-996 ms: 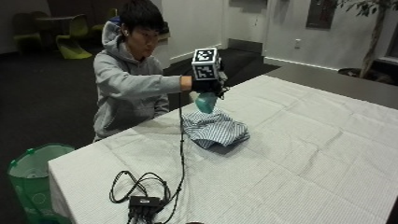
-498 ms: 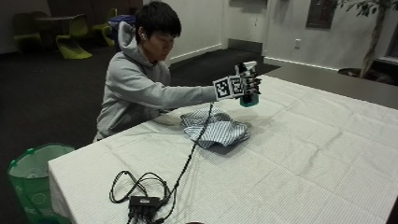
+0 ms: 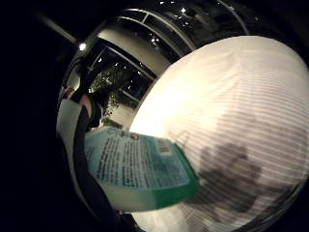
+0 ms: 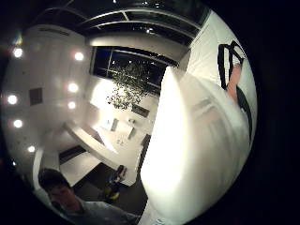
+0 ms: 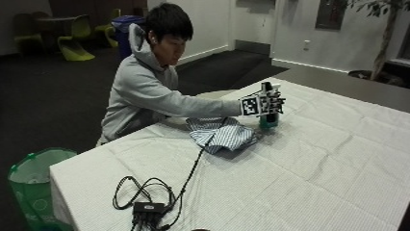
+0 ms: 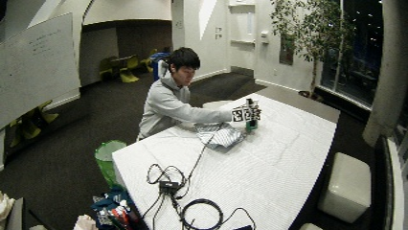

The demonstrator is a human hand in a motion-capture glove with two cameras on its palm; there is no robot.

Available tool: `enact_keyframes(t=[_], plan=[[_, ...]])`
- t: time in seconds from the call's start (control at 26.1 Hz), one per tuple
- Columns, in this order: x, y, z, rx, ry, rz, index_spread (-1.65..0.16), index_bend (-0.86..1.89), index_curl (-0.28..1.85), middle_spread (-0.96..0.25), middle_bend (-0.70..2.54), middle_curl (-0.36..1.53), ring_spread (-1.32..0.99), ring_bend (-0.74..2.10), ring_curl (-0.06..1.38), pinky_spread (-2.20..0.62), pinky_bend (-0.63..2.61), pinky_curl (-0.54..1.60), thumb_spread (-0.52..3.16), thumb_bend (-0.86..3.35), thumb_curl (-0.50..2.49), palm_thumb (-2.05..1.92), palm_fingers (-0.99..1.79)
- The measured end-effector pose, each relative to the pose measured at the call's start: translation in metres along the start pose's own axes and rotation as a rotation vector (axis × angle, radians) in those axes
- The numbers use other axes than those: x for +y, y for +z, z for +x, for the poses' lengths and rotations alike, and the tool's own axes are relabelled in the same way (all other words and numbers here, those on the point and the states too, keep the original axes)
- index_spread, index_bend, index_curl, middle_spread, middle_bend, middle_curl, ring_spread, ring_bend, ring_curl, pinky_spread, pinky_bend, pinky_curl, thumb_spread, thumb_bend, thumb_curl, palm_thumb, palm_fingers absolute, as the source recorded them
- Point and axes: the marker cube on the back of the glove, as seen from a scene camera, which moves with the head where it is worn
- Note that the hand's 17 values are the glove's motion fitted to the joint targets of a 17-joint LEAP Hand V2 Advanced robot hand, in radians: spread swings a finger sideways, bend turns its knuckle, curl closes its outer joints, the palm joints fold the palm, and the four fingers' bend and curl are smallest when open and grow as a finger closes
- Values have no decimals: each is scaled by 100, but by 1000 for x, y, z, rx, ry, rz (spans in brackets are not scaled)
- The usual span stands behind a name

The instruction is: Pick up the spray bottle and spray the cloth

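In the outside view my gloved right hand (image 5: 264, 104) grips the spray bottle (image 5: 269, 120) round its upper part. The bottle stands upright, white above and green at the base, with the base at the white tablecloth (image 5: 320, 163) just beside the cloth; I cannot tell whether it touches. The striped blue-and-white cloth (image 5: 222, 134) lies crumpled on the table nearer the person. The little finger side palm view shows the bottle's label and green base (image 3: 140, 169) close over the tablecloth (image 3: 231, 96). The bottle's white body (image 4: 197, 154) fills the thumb side palm view.
Black cables and a small black box (image 5: 150, 207) lie near the table's front corner, with a cable running up to the hand. A green bin (image 5: 32, 178) stands on the floor by that corner. The person's other arm (image 5: 173, 120) rests behind the cloth.
The hand has carried the bottle from above the cloth out past its far side, then lowered it to the table beside the cloth.
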Motion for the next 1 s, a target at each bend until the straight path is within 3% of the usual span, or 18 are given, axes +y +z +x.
enact_keyframes(t=[0.15, 0.31, 0.42, 0.5, 0.77, 1.0], plan=[[6, -2, 2, 45, 12, -89, -18, 39, 55, -8, 51, 48, -18, 37, 44, -28, 31, 41, 1, -3, 68, 108, 118], [26, -17, -7, 41, 24, -270, -20, 17, 52, -10, 39, 46, -15, 31, 44, -20, 38, 44, 20, -2, 70, 107, 75], [25, -25, -9, 94, 5, -233, -23, -3, 46, -5, 30, 44, -11, 31, 47, -10, 49, 50, 35, -4, 69, 102, 30], [27, -34, -12, 133, -10, -218, -26, -4, 41, -3, 26, 42, -10, 30, 46, -6, 55, 50, 43, -5, 68, 98, 18], [62, -81, -54, 72, -27, -333, -32, 4, 28, 1, 19, 38, -5, 30, 39, 7, 59, 44, 63, -5, 63, 90, 5], [67, -98, -58, 224, -91, -197, -34, 9, 24, 3, 22, 38, -4, 31, 37, 12, 59, 42, 73, -4, 60, 87, 6]])
